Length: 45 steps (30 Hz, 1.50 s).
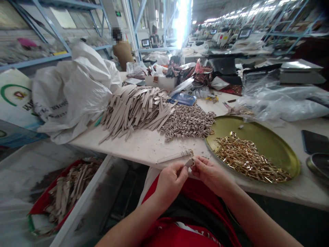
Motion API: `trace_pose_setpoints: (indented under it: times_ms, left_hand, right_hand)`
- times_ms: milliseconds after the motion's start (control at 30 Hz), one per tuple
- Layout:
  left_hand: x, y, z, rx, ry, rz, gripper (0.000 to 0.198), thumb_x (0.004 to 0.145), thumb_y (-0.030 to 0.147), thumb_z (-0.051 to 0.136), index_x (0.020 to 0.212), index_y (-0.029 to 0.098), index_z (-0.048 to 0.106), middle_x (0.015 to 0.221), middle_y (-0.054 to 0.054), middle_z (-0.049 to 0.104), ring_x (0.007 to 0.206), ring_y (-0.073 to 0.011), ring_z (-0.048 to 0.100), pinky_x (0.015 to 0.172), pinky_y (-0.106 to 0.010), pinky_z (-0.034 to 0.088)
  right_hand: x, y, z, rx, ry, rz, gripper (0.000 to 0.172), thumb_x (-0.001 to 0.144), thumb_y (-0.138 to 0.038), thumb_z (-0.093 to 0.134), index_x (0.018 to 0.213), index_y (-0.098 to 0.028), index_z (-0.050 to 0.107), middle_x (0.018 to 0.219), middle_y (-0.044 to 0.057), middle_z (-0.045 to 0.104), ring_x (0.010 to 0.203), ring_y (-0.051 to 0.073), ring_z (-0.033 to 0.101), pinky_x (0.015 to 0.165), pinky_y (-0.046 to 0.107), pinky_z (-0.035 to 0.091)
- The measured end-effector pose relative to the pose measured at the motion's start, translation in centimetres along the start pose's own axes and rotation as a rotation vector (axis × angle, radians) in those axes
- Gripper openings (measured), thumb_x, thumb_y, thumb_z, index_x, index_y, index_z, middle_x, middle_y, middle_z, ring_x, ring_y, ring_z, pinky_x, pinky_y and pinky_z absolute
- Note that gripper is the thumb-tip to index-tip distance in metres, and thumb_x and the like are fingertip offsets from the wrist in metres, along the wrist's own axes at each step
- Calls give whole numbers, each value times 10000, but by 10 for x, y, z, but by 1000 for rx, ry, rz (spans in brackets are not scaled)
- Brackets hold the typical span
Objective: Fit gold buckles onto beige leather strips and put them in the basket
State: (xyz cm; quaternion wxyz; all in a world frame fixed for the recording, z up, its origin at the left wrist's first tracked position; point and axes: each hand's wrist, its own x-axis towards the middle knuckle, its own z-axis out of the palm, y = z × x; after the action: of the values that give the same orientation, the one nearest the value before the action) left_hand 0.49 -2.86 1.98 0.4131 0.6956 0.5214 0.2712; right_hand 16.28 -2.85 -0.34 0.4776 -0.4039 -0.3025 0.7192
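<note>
My left hand and my right hand meet at the table's near edge, both pinched on a small beige strap loop. Just beyond them a finished beige strap with a gold buckle lies flat on the table. A heap of long beige straps sits further back on the left, and a pile of small beige loops lies in the middle. To the right, a round brass tray holds several gold buckles.
A big white plastic sack stands at the left of the white table. A red bin with straps sits low on the left. A dark phone and clear bags lie at the right. People work in the background.
</note>
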Motion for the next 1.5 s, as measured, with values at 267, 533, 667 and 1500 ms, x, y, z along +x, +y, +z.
trace_pose_setpoints:
  times_ms: [267, 533, 667, 1500]
  left_hand:
    - [-1, -5, -10, 174, -277, 64, 235, 825, 275, 411, 639, 165, 503, 552, 43, 423, 518, -84, 377, 495, -219, 224]
    - [12, -7, -8, 1, -428, -6, 278, 837, 311, 391, 664, 156, 543, 561, 47, 418, 530, -82, 370, 481, -208, 233]
    - [18, -12, -1, -19, -363, 2, 268, 848, 298, 386, 727, 152, 576, 626, 28, 487, 593, -101, 422, 526, -208, 286]
    - [21, -21, -1, 125, -149, -121, 227, 796, 383, 536, 885, 178, 573, 742, -16, 637, 673, -157, 565, 588, -246, 386]
  right_hand:
    - [-10, 3, -12, -490, 11, -148, 310, 734, -475, 643, 739, -174, 569, 664, -26, 509, 628, 111, 433, 597, 239, 368]
    - [-5, 10, -18, -303, 24, -56, 309, 682, -440, 703, 849, -202, 600, 653, -42, 542, 603, 100, 478, 601, 240, 398]
    - [-1, 17, -18, -225, 55, 13, 300, 648, -427, 732, 792, -187, 625, 686, -28, 590, 621, 103, 507, 614, 241, 414]
    - [0, 37, -10, 180, -59, 219, 286, 672, -378, 749, 829, -196, 594, 650, -31, 601, 579, 86, 510, 563, 198, 392]
